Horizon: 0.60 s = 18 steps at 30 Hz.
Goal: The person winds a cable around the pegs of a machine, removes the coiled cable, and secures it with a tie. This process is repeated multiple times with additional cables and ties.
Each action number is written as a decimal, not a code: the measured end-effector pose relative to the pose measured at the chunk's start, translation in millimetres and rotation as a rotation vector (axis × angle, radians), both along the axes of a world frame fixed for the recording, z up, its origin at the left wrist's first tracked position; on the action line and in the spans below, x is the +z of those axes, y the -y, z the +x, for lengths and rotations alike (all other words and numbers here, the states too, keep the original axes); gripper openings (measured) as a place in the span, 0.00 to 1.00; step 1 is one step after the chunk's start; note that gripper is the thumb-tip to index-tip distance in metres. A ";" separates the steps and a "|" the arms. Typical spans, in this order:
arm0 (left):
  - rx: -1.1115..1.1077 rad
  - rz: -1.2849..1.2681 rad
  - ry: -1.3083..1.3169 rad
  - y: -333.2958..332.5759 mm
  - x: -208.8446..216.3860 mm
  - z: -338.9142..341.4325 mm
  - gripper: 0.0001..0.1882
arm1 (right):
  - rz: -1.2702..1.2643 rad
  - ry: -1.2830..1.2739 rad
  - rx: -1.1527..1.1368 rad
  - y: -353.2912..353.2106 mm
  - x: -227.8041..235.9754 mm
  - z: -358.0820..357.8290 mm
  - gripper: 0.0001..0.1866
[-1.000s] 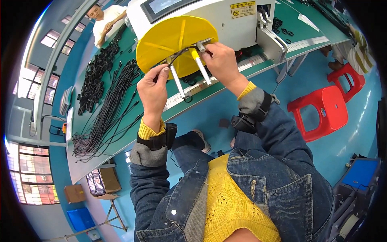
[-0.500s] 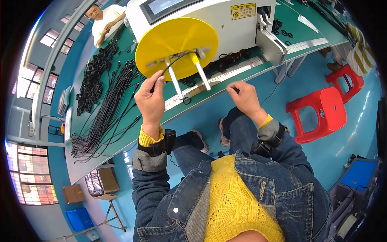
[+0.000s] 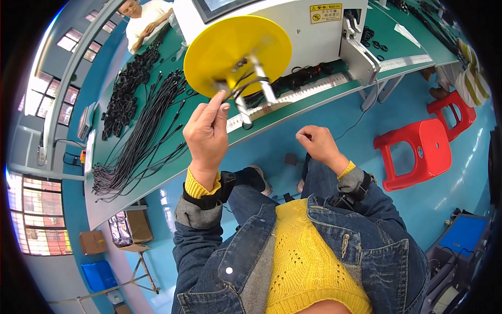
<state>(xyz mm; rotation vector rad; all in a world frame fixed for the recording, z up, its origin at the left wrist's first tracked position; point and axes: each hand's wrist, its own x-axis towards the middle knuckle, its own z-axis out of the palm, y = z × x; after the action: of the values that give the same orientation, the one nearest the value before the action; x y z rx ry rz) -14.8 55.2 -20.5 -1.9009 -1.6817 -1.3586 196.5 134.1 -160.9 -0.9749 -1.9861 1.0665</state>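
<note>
A yellow disc (image 3: 214,47) with two pale metal posts (image 3: 263,78) stands on the front of a white machine (image 3: 308,39). A black cable (image 3: 246,82) runs around the posts, which are smeared by motion. Just below the disc, my left hand (image 3: 205,133) pinches the cable near its fingertips. My right hand (image 3: 320,144) hovers off the table's front edge with fingers curled in; whether anything is inside cannot be seen. Near the posts' lower ends a small black ring (image 3: 247,125) shows at the table's edge.
Left of the machine lie a bundle of black cables (image 3: 138,131) and a heap of coiled ones (image 3: 123,102) on the green table. A ruler strip (image 3: 308,90) follows the front edge. Red stools (image 3: 434,152) stand at right. Another person (image 3: 146,23) works at the far left.
The disc's posts have turned, and the cable now wraps around them in loops. My left hand keeps close to the disc; my right hand has dropped slightly lower. The whole view has shifted a little.
</note>
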 end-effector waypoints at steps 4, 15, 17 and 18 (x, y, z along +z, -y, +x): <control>0.015 -0.003 0.051 3.7 -7.8 3.8 0.11 | -0.024 0.028 0.021 0.0 -1.6 -2.4 0.08; 0.037 -0.020 -0.023 -4.7 -16.7 32.2 0.16 | 0.015 -0.061 0.043 -8.8 22.4 -7.0 0.08; 0.110 -0.076 -0.282 -8.9 -2.0 37.9 0.17 | 0.034 -0.208 0.019 -12.2 52.8 -11.4 0.09; 0.105 -0.075 -0.281 -10.3 3.4 42.8 0.17 | 0.035 -0.207 0.014 -13.6 67.9 -13.5 0.09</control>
<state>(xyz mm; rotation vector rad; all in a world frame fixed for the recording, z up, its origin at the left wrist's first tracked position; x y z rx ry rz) 28.1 65.5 -17.0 -1.9090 -1.6835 -0.9506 183.0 147.7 -92.9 -0.7995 -1.8391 1.0906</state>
